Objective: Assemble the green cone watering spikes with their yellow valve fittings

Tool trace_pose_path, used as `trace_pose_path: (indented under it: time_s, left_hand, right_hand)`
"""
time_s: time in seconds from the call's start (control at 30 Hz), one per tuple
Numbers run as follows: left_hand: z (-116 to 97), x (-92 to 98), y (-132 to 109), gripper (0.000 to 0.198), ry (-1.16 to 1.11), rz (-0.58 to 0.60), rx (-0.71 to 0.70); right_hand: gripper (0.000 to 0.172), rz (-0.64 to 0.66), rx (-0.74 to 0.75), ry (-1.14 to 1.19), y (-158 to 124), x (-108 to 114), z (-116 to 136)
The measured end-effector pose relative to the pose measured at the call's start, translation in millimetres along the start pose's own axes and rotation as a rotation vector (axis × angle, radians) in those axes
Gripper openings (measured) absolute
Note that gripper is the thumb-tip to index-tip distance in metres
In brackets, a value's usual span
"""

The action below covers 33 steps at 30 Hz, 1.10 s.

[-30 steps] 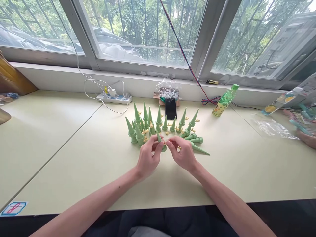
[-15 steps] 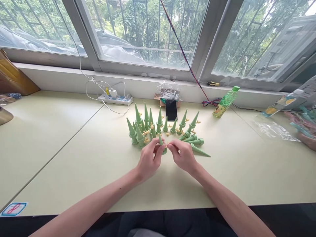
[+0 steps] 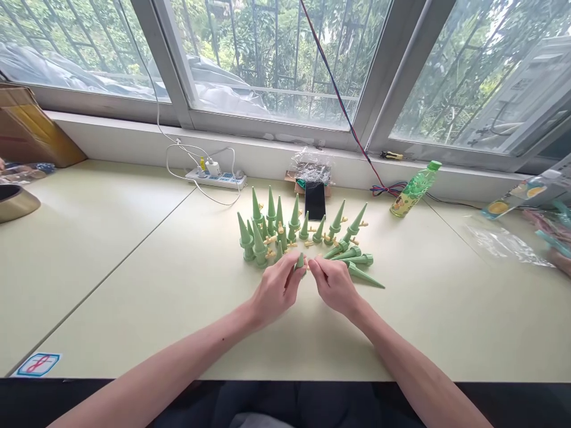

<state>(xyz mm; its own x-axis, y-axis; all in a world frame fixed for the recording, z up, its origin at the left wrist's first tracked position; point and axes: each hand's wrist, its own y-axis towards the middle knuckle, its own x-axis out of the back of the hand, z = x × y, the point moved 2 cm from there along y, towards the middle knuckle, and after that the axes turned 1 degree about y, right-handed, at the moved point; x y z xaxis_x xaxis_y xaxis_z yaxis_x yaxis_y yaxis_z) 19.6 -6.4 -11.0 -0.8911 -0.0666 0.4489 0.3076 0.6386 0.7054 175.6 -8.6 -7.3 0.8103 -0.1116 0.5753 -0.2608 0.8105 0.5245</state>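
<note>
My left hand (image 3: 275,289) is closed around a short green cone-shaped watering spike (image 3: 300,261), its pointed end up. Close against it, my right hand (image 3: 335,286) pinches at a small yellow valve (image 3: 307,266) on the spike's side, mostly hidden by the fingertips. Beyond my left hand, several green watering spikes (image 3: 259,248) stand upright, many with yellow valves sticking out. More long green spikes (image 3: 363,277) lie on their sides just past my right hand. A loose yellow valve (image 3: 309,244) lies on the table between the groups.
A black phone (image 3: 315,202) leans near crumpled clear plastic (image 3: 311,163) by the sill. A power strip (image 3: 223,181) with white cables is at back left, a green-capped bottle (image 3: 414,190) at back right. A plastic bag (image 3: 508,244) lies on the right.
The whole view has shifted, so things appear slightly farther right. Both hands stay together at the spike, and the right fingers have curled in more over the valve.
</note>
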Motion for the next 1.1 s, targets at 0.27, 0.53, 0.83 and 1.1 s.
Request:
trace_pose_path:
  time_s: [0.27, 0.53, 0.83, 1.1]
  left_hand:
    - [-4.6, 2.5, 5.0, 0.014, -0.121, 0.001, 0.282]
    - [-5.2, 1.2, 3.8, 0.018, -0.263, -0.001, 0.462]
    - [-1.3, -1.8, -1.6, 0.012, -0.174, 0.059, 0.245]
    - [-8.6, -2.1, -0.5, 0.030, -0.073, 0.087, 0.073]
  right_hand:
    - [0.036, -0.005, -0.058, 0.002, 3.0, 4.3, -2.2]
    - [0.030, 0.017, 0.040, 0.010, 4.3, 10.5, 0.5]
    - [0.039, 0.032, -0.069, 0.074, 4.4, 9.4, 1.5]
    - [0.042, -0.013, -0.166, 0.138, 7.1, 13.6, -0.1]
